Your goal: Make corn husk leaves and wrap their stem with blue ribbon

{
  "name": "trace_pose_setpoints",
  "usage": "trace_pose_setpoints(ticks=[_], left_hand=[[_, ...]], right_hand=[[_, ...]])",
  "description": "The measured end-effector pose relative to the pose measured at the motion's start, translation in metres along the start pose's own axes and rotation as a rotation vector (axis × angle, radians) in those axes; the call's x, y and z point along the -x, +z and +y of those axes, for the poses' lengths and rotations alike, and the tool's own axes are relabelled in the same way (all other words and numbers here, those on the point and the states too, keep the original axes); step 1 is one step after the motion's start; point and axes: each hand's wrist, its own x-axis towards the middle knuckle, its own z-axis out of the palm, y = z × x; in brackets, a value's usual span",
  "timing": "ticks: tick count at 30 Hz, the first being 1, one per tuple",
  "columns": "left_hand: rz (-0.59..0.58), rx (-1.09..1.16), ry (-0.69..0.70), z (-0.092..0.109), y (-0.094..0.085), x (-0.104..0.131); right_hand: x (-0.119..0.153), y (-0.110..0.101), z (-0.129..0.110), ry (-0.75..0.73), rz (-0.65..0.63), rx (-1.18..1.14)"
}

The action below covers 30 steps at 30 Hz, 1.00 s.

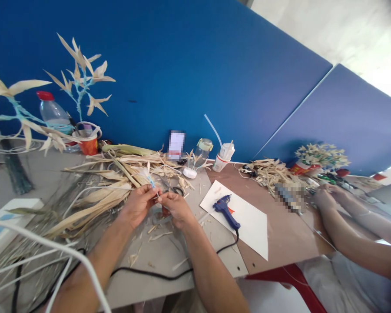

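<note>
My left hand [139, 203] pinches a small corn-husk flower [147, 173] just below its pale petals, where light blue tape wraps the stem. My right hand [178, 209] is closed on the thin stem's lower end, close to the left fingertips. The flower points up and away from me. Behind my right hand lies a pair of scissors [175, 189], partly hidden. Dried corn husks [99, 198] spread over the table to the left of my hands. Farther right, a blue hot glue gun [227, 211] rests on a white sheet [254, 234].
Taped husk branches [81, 82] stand in a red cup [88, 143] beside a plastic bottle [52, 111]. A phone [176, 144], glass jar [203, 150] and paper cup [220, 161] line the blue partition [182, 65]. A black cord [156, 274] crosses in front. Another person's arms [342, 221] are at right.
</note>
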Motion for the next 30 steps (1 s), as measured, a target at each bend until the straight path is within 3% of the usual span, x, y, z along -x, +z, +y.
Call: trace_pose_setpoints(ticks=[6, 14, 16, 21, 23, 26, 30], left_hand=[[0.090, -0.108, 0.127, 0.001, 0.000, -0.002], [0.171, -0.298, 0.260, -0.007, -0.008, -0.010], [0.157, -0.244, 0.239, -0.009, -0.005, -0.007], [-0.171, 0.011, -0.047, -0.006, 0.001, 0.004], [-0.235, 0.056, -0.118, -0.003, 0.002, 0.007], [-0.219, 0.092, -0.141, 0.000, 0.001, 0.007], [-0.067, 0.050, -0.054, -0.001, -0.003, 0.002]], right_hand=[[0.004, -0.001, -0.003, 0.049, -0.116, -0.120], [0.000, 0.001, 0.002, -0.033, -0.045, 0.060], [0.000, 0.002, 0.002, -0.068, -0.041, 0.067], [0.003, 0.000, -0.004, -0.043, -0.150, -0.032], [0.004, -0.001, -0.006, -0.012, -0.196, -0.070], [0.005, 0.000, -0.005, 0.039, -0.233, -0.079], [0.001, 0.002, 0.004, -0.012, -0.096, 0.023]])
